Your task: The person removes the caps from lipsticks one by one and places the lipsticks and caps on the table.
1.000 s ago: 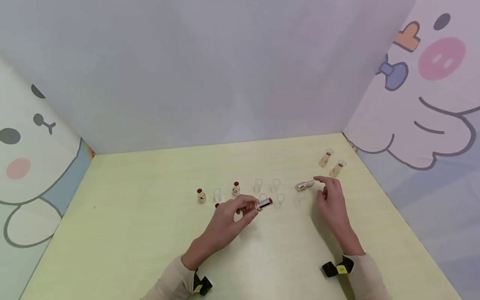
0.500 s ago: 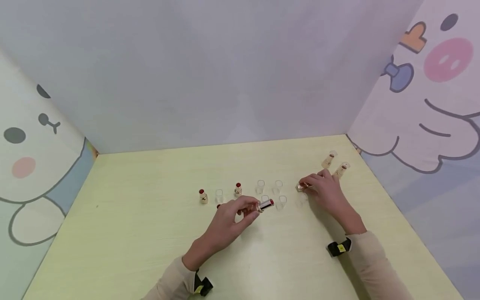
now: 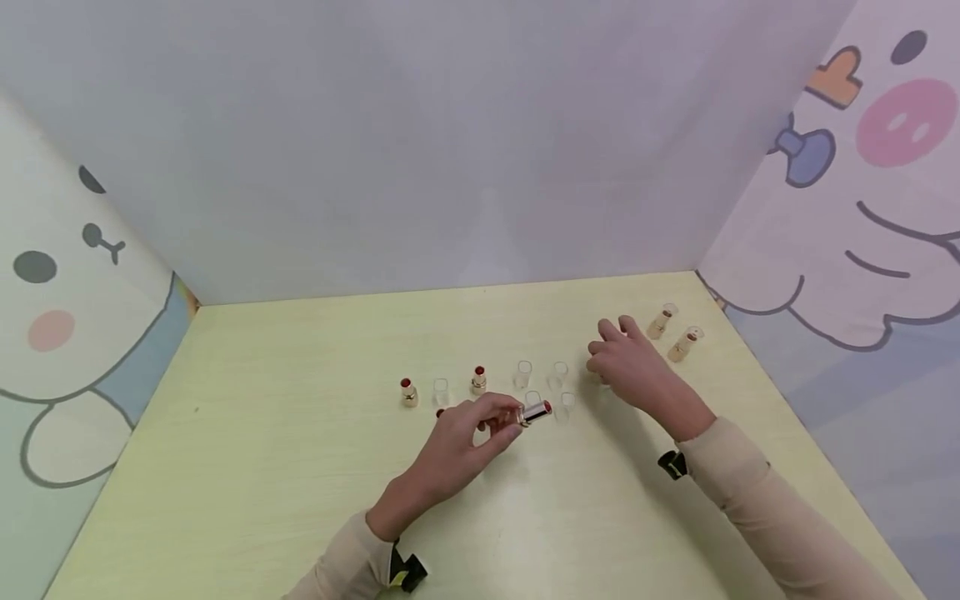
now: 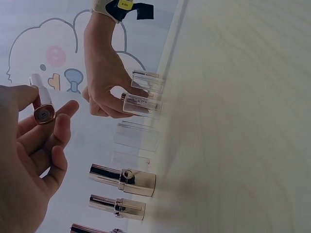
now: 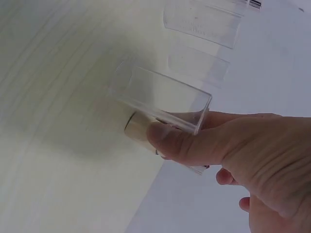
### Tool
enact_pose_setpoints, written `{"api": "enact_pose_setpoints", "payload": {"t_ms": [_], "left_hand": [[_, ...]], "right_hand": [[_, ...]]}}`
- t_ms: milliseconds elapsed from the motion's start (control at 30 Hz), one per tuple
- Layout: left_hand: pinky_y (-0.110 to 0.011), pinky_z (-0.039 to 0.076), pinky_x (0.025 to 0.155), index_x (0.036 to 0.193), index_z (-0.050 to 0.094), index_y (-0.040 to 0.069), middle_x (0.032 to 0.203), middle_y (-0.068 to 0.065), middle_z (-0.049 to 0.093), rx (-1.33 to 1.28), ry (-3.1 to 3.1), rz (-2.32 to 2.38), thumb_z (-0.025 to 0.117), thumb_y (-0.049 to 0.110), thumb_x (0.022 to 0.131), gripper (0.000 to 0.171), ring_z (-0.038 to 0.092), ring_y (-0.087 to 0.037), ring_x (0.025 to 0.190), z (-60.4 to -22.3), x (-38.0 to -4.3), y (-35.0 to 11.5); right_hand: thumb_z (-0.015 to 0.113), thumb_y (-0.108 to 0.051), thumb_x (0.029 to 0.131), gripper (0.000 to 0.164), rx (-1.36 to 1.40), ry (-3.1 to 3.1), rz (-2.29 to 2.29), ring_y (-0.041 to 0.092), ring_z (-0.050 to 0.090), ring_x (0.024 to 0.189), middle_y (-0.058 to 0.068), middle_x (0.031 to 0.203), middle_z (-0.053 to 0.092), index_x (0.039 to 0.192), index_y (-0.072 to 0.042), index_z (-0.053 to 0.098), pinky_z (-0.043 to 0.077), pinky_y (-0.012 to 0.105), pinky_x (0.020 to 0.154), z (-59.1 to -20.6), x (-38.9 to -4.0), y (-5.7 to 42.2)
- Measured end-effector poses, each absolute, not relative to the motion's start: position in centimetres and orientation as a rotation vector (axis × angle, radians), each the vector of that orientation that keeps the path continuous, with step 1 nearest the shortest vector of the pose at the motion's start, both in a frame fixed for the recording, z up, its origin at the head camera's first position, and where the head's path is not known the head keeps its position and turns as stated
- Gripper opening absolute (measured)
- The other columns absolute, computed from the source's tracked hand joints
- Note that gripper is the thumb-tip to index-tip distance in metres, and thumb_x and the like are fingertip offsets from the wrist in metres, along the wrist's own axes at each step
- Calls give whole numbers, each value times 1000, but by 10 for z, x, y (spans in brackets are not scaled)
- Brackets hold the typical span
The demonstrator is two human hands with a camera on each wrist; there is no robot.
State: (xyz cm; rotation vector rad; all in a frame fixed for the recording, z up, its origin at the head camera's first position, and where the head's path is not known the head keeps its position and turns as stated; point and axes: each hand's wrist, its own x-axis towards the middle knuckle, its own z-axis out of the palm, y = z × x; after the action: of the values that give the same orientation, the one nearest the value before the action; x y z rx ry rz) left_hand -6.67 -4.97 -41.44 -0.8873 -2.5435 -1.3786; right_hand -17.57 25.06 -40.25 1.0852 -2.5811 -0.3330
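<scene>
My left hand pinches an uncapped lipstick with a red tip, tilted above the table. In the left wrist view its base end faces the camera. At the right, my right hand grips another lipstick between thumb and fingers. The base of this lipstick is close to the tabletop; whether it touches cannot be told. My fingers hide most of it. A clear cap stands in front of the right thumb in the right wrist view. Several more clear caps stand between the hands.
Uncapped gold lipsticks stand at the left, one beside a clear cap and another behind my left hand. Two lipsticks with clear tops stand at the back right. Printed fabric walls border the pale table.
My right hand has reached over the lipstick lying at the right, gripped it and turned it more upright. The left hand still holds its lipstick in nearly the same place.
</scene>
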Motion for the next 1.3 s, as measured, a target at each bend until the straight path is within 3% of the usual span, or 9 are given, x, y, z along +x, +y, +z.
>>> {"api": "enact_pose_setpoints", "payload": {"t_ms": [100, 333, 467, 667, 833, 900, 1000, 1100, 1300], "left_hand": [[-35, 57, 76, 124, 67, 17, 93, 12, 69, -900, -2535, -1380, 67, 25, 104, 22, 59, 0, 85, -415, -66, -48], [-35, 57, 76, 123, 67, 18, 91, 12, 68, -914, -2521, -1392, 68, 23, 103, 21, 59, 0, 84, -414, -67, -44], [-34, 57, 76, 124, 67, 18, 92, 12, 68, -929, -2523, -1398, 68, 23, 103, 22, 59, 0, 84, -416, -66, -43], [-36, 57, 76, 124, 66, 19, 92, 12, 68, -913, -2513, -1357, 68, 22, 103, 22, 59, -1, 85, -414, -67, -43], [-36, 56, 76, 125, 66, 19, 94, 12, 69, -893, -2510, -1351, 68, 23, 103, 22, 58, -1, 86, -412, -65, -43], [-34, 56, 77, 125, 66, 20, 96, 12, 70, -896, -2489, -1373, 68, 22, 103, 23, 59, -1, 87, -412, -63, -42], [-31, 56, 79, 127, 65, 20, 99, 11, 71, -923, -2444, -1424, 68, 20, 103, 24, 61, -1, 89, -414, -60, -38], [-29, 56, 81, 129, 63, 18, 100, 9, 72, -976, -2419, -1449, 67, 19, 103, 26, 63, -2, 90, -416, -57, -32], [-27, 55, 83, 129, 60, 18, 96, 9, 72, -1044, -2462, -1389, 67, 20, 103, 27, 62, -2, 91, -424, -50, -19]], "right_hand": [[84, -3, 79, 41, 1131, -2565, -398, 24, 41, 82, -3, 67, 52, 57, -21, 55, 30, 45, 83, -399, -176, 247], [86, -6, 79, 33, 1132, -2581, -406, 24, 44, 81, -2, 68, 55, 62, -21, 62, 32, 46, 83, -396, -173, 246], [88, -7, 76, 22, 1075, -2573, -447, 28, 50, 92, 4, 84, 63, 82, -19, 70, 37, 48, 87, -386, -155, 247], [88, 8, 68, 69, 894, -2537, -333, 42, 45, 137, 19, 139, 57, 131, -9, 64, 37, 61, 108, -350, -120, 244], [72, 19, 72, 83, 786, -2431, 124, 47, 35, 142, 25, 156, 40, 149, -5, 50, 29, 65, 110, -348, -111, 250], [68, 12, 83, 74, 815, -2337, 428, 46, 37, 139, 28, 157, 38, 153, -1, 45, 32, 58, 111, -360, -107, 250], [65, -16, 103, 61, 932, -2173, 898, 39, 46, 132, 31, 154, 39, 153, 7, 41, 44, 37, 112, -384, -97, 243], [68, -31, 103, 71, 1039, -2096, 1272, 26, 52, 127, 27, 150, 42, 152, 12, 39, 49, 19, 105, -405, -83, 233], [75, 13, 87, 63, 1031, -2063, 1672, 12, 57, 106, 11, 133, 54, 143, 12, 46, 53, 18, 94, -428, -59, 216]]}}
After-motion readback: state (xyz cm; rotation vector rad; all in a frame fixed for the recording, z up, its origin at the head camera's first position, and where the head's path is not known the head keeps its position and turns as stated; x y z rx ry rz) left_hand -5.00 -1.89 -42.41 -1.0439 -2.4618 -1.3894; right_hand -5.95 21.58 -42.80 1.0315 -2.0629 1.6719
